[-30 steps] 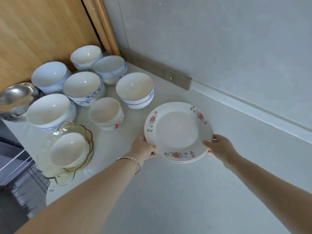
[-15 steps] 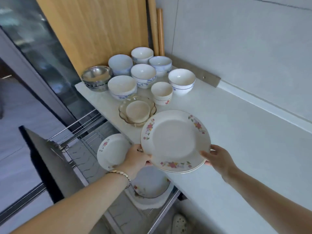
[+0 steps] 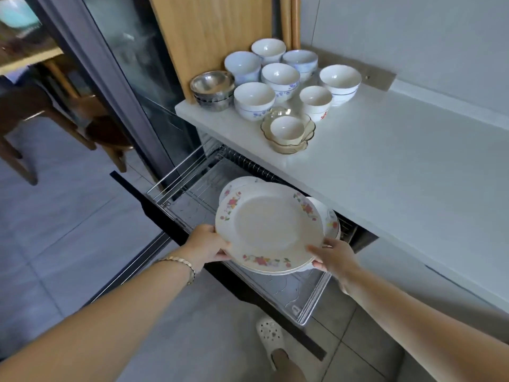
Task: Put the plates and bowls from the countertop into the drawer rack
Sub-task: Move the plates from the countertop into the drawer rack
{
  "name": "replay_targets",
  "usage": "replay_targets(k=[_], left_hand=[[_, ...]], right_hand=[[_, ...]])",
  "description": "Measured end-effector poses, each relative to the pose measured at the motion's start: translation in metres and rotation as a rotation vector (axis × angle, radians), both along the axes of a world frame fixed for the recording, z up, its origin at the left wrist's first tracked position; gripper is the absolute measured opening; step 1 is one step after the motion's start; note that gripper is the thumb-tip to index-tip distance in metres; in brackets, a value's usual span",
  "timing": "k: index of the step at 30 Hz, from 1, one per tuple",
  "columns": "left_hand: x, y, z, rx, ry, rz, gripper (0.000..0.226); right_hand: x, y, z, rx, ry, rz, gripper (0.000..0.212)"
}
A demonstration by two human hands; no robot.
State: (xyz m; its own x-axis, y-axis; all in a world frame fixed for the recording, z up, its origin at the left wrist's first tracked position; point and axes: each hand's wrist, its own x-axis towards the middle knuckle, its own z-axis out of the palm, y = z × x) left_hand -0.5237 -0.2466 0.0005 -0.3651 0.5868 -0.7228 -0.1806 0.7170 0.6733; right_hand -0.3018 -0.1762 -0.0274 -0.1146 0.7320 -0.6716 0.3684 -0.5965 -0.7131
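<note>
Plate stack [image 3: 268,230] hangs over the drawer rack [image 3: 300,296] & hides most of it. Other plates [image 3: 332,221] in the rack show only rims. Stack count unclear, 2 rims seen. Stack faces up, slight tilt. L hand [image 3: 208,245] & R hand [image 3: 334,256] clamp opposite rims, fingers under hidden. Bowls [image 3: 279,78] on countertop [image 3: 385,175] above rack.
</note>
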Motion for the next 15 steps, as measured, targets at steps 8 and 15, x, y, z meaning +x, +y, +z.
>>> replay_targets(k=[8,15], left_hand=[[-0.083,0.041,-0.043,-0.122,0.04,-0.083,0.02],[-0.151,0.095,-0.078,-0.192,0.067,-0.147,0.023]], right_hand=[[-0.079,0.02,-0.053,-0.143,0.036,-0.118,0.025],[-0.148,0.06,-0.092,-0.198,0.075,-0.191,0.009]])
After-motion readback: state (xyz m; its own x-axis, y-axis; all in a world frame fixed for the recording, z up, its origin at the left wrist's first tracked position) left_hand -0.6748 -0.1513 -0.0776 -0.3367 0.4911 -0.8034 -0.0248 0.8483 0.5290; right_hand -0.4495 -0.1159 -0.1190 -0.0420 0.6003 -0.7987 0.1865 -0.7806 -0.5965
